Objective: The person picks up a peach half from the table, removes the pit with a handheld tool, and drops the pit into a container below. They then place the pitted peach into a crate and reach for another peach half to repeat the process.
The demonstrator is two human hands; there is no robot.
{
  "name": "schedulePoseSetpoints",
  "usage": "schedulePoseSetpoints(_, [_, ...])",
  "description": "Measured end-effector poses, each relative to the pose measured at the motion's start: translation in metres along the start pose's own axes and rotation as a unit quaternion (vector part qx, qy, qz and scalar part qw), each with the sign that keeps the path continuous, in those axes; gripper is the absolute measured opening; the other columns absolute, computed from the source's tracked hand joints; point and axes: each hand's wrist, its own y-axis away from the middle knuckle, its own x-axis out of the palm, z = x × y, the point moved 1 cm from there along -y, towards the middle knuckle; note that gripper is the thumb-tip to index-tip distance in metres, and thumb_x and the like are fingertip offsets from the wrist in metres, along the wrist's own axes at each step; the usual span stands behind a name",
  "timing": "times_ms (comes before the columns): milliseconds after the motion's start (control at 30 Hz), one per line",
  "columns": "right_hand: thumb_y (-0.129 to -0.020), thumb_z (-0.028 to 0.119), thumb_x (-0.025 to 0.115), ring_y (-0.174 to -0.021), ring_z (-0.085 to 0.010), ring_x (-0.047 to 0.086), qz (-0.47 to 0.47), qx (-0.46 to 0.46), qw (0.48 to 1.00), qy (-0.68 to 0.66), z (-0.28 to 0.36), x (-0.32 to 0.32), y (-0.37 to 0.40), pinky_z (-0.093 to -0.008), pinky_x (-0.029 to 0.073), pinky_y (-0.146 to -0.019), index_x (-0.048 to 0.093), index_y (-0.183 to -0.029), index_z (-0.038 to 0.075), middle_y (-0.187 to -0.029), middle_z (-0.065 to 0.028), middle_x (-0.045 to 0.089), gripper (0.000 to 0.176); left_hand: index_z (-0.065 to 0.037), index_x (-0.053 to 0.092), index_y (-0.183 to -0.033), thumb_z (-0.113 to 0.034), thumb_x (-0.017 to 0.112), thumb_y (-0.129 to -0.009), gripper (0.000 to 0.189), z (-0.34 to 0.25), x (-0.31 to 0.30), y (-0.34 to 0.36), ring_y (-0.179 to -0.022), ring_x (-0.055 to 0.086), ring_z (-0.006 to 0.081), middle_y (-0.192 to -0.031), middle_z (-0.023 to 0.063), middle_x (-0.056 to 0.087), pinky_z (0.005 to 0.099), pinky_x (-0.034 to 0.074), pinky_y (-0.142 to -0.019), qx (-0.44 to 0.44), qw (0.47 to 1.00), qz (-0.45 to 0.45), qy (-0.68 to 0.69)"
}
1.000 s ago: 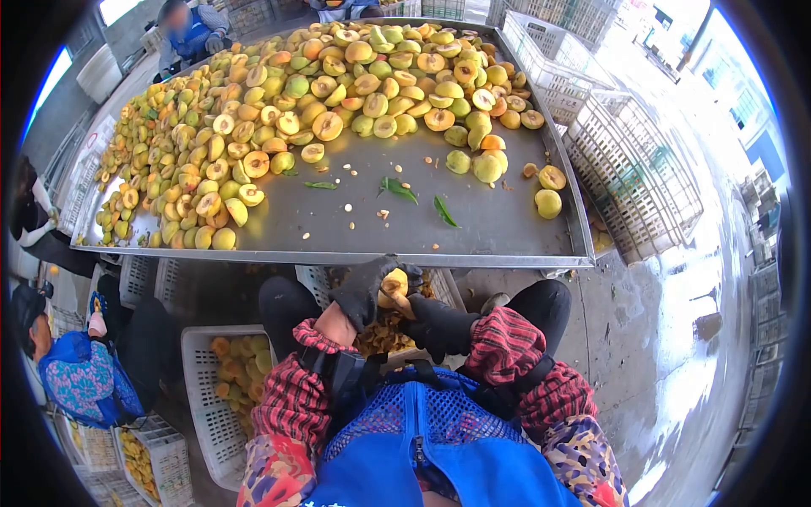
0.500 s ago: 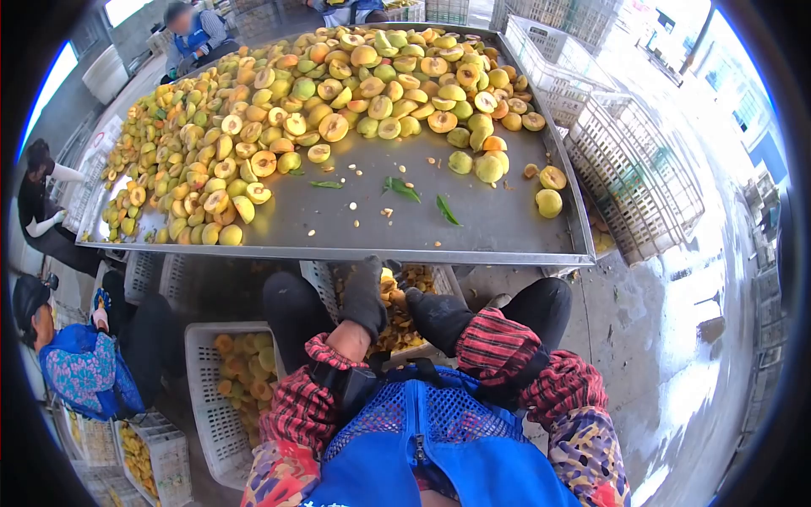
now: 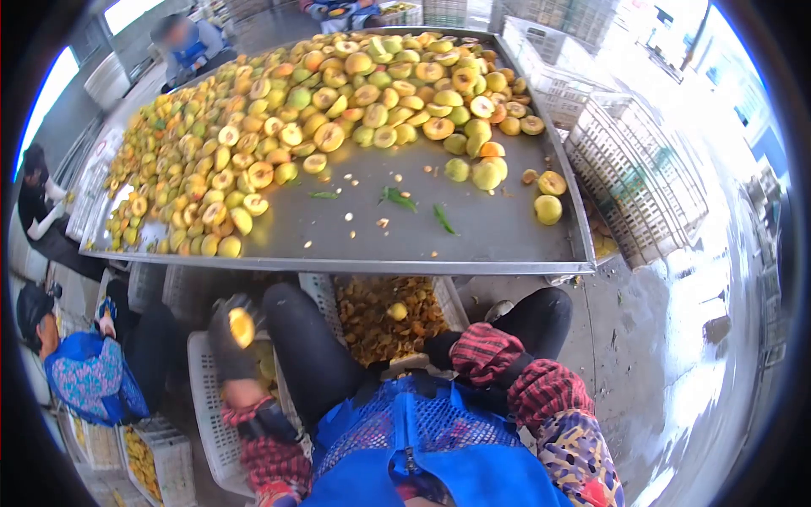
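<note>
My left hand [image 3: 233, 340], in a dark glove, is over the white crate [image 3: 203, 397] at the left. It holds a halved yellow fruit [image 3: 242, 327], cut face up. My right hand [image 3: 441, 348], also dark-gloved, is low between my knees, at the near edge of the crate of fruit pieces [image 3: 393, 317]; its fingers are hidden against the dark clothing. One yellow fruit [image 3: 396, 312] lies on those pieces. Beyond my knees, many halved fruits [image 3: 329, 137] are heaped on the metal table [image 3: 338, 245], with green leaves and small pits nearby.
The metal table's raised front edge [image 3: 338, 266] crosses above my knees. White crates [image 3: 638, 177] stand at the right. A person in blue [image 3: 93, 367] sits close at the left, another [image 3: 46, 203] farther back. Two more people are beyond the table.
My left hand has moved left from the middle crate to the left crate, with a fruit half now showing in it. My right hand has drawn back toward my body.
</note>
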Motion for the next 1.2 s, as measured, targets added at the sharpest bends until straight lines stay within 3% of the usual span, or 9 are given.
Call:
schedulePoseSetpoints(67, [-0.083, 0.024, 0.054, -0.054, -0.03, 0.06, 0.024, 0.03, 0.996, -0.076, -0.008, 0.004, 0.004, -0.0425, 0.049, -0.051, 0.053, -0.094, 0.012, -0.071, -0.0135, 0.061, 0.017, 0.002, 0.055, -0.113, -0.01, 0.057, -0.082, 0.034, 0.017, -0.032, -0.011, -0.1, 0.056, 0.019, -0.11, 0.0098, 0.06, 0.0298, 0.042, -0.089, -0.153, 0.987, -0.015, -0.049])
schedulePoseSetpoints(200, [-0.084, 0.024, 0.053, -0.05, -0.0258, 0.057, 0.04, 0.172, 0.935, -0.306, 0.015, -0.036, 0.025, -0.038, 0.048, -0.046, 0.053, -0.094, 0.012, -0.068, -0.0102, 0.059, 0.016, 0.002, 0.055, -0.114, -0.014, 0.055, -0.084, 0.034, 0.001, 0.002, -0.03, -0.096, 0.056, 0.0176, -0.108, 0.0094, 0.06, 0.0301, 0.043, -0.087, -0.062, 0.993, -0.003, -0.104])
schedulePoseSetpoints(333, [-0.086, 0.023, 0.053, -0.048, -0.023, 0.055, -0.154, 0.056, 0.95, -0.266, 0.007, 0.006, 0.016, -0.036, 0.044, -0.041, 0.052, -0.09, 0.01, -0.064, -0.0083, 0.055, 0.014, 0.0, 0.056, -0.115, -0.011, 0.055, -0.082, 0.035, -0.081, 0.143, -0.071, -0.094, 0.057, 0.0162, -0.104, 0.0105, 0.061, 0.0286, 0.044, -0.083, 0.095, 0.978, 0.182, -0.045])
schedulePoseSetpoints(467, [-0.086, 0.023, 0.054, -0.053, -0.0225, 0.057, -0.127, 0.054, 0.942, -0.306, 0.004, 0.001, 0.02, -0.0361, 0.043, -0.043, 0.052, -0.09, 0.009, -0.065, -0.0098, 0.055, 0.015, -0.007, 0.06, -0.112, -0.014, 0.057, -0.079, 0.033, -0.151, 0.301, -0.091, -0.081, 0.057, 0.0071, -0.095, 0.0077, 0.064, 0.0259, 0.047, -0.062, 0.124, 0.94, 0.316, -0.033])
schedulePoseSetpoints(633, [-0.083, 0.032, 0.054, -0.073, -0.0309, 0.063, -0.148, 0.09, 0.954, -0.245, -0.015, 0.029, 0.0, -0.041, 0.049, -0.062, 0.051, -0.101, 0.005, -0.078, -0.0183, 0.061, 0.033, -0.009, 0.061, -0.108, -0.019, 0.063, -0.074, 0.036, -0.145, 0.455, -0.107, -0.094, 0.06, 0.0266, -0.102, 0.0158, 0.062, 0.0347, 0.048, -0.078, 0.282, 0.911, 0.235, -0.189])
schedulePoseSetpoints(767, [-0.083, 0.032, 0.053, -0.078, -0.0375, 0.062, -0.068, 0.096, 0.947, -0.299, -0.006, 0.001, 0.006, -0.0452, 0.049, -0.069, 0.047, -0.111, 0.003, -0.086, -0.0229, 0.062, 0.041, 0.0, 0.06, -0.107, -0.014, 0.067, -0.068, 0.042, -0.136, 0.478, -0.107, -0.095, 0.059, 0.0306, -0.104, 0.0173, 0.062, 0.038, 0.047, -0.082, 0.294, 0.876, 0.339, -0.174])
schedulePoseSetpoints(900, [-0.083, 0.032, 0.056, -0.075, -0.0347, 0.062, -0.131, 0.068, 0.939, -0.31, 0.007, -0.035, 0.032, -0.0444, 0.048, -0.066, 0.051, -0.106, 0.003, -0.085, -0.0214, 0.062, 0.038, 0.0, 0.055, -0.117, -0.017, 0.058, -0.076, 0.044, -0.127, 0.446, -0.115, -0.093, 0.06, 0.027, -0.108, 0.0124, 0.061, 0.0373, 0.05, -0.075, -0.069, 0.856, 0.483, 0.17])
schedulePoseSetpoints(1000, [-0.085, 0.031, 0.056, -0.074, -0.0297, 0.062, -0.072, 0.02, 0.932, -0.354, 0.008, -0.066, 0.045, -0.0417, 0.048, -0.066, 0.051, -0.107, 0.003, -0.084, -0.0177, 0.061, 0.036, 0.0, 0.046, -0.126, -0.03, 0.048, -0.082, 0.053, -0.13, 0.39, -0.102, -0.095, 0.059, 0.0319, -0.116, 0.0166, 0.056, 0.0387, 0.051, -0.074, -0.337, 0.611, 0.531, 0.48])
schedulePoseSetpoints(1200, [-0.088, 0.02, 0.054, -0.064, -0.0156, 0.056, -0.002, -0.022, 0.781, -0.624, 0.034, -0.136, 0.094, -0.0313, 0.045, -0.06, 0.046, -0.114, 0.004, -0.076, -0.0054, 0.054, 0.031, 0.001, 0.045, -0.124, -0.04, 0.039, -0.085, 0.057, -0.126, 0.296, -0.055, -0.103, 0.055, 0.0318, -0.119, 0.0174, 0.054, 0.0422, 0.048, -0.08, -0.416, 0.622, 0.399, 0.53])
